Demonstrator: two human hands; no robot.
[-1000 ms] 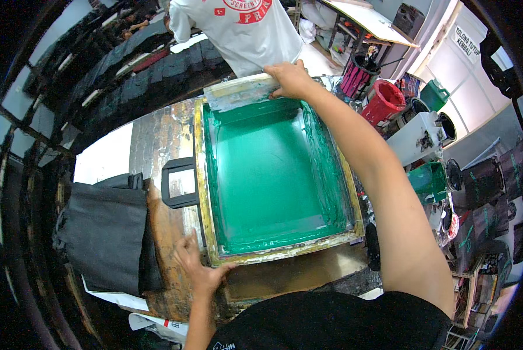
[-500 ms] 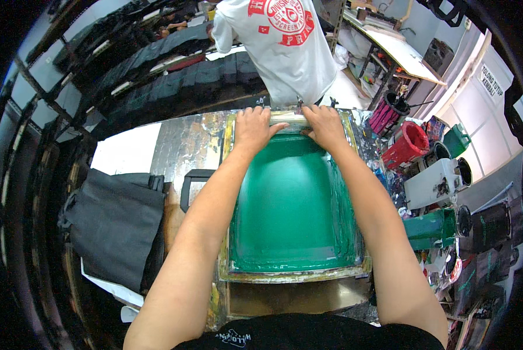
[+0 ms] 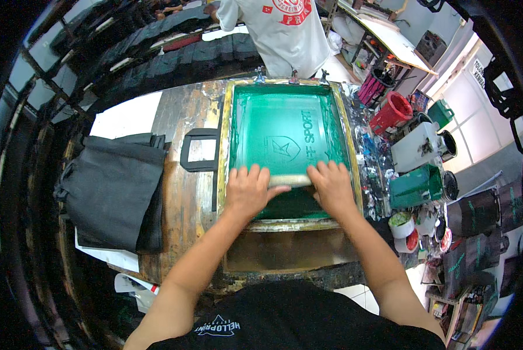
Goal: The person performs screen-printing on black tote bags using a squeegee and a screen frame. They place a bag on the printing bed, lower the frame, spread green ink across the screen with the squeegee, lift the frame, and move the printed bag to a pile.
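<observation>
A screen-printing frame (image 3: 229,105) with paint-stained edges lies flat on the table. Green ink (image 3: 261,116) coats its mesh, where a shield emblem and lettering show through. My left hand (image 3: 248,189) and my right hand (image 3: 334,185) both grip the pale handle of a squeegee (image 3: 290,181), one at each end. The squeegee lies across the near part of the mesh; its blade is mostly hidden. From under the frame's left side sticks out the handle of a black fabric bag (image 3: 187,153). Folded black bags (image 3: 113,192) are stacked farther left.
Clamps (image 3: 294,76) stand at the frame's far edge. Along the right are a red bucket (image 3: 391,111), a white container (image 3: 410,147), a green ink container (image 3: 414,188) and several smaller pots. A person in a white shirt (image 3: 293,44) stands beyond the table.
Both hands have drawn the squeegee from the frame's far end to near its close end. The emblem and lettering now show in the mesh. The view has shifted somewhat.
</observation>
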